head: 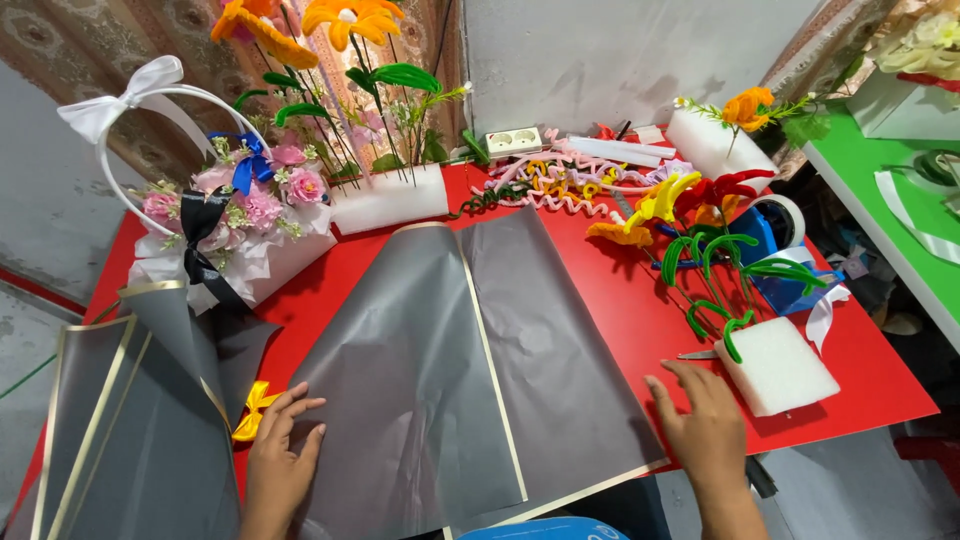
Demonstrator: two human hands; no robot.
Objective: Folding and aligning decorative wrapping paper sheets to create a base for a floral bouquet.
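No packages, labels, signs or screens in view.

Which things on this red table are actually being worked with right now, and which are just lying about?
In hand: left hand and right hand flat on the grey wrapping sheets.

Lying about: flower basket, foam block, curled pipe cleaners, tape roll, yellow bow.

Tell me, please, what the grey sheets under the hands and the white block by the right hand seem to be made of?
Grey sheets: likely thin matte wrapping paper or film, faintly creased, with gold-coloured edging. White block: probably foam, with a pebbly matte surface and green stems standing in it.
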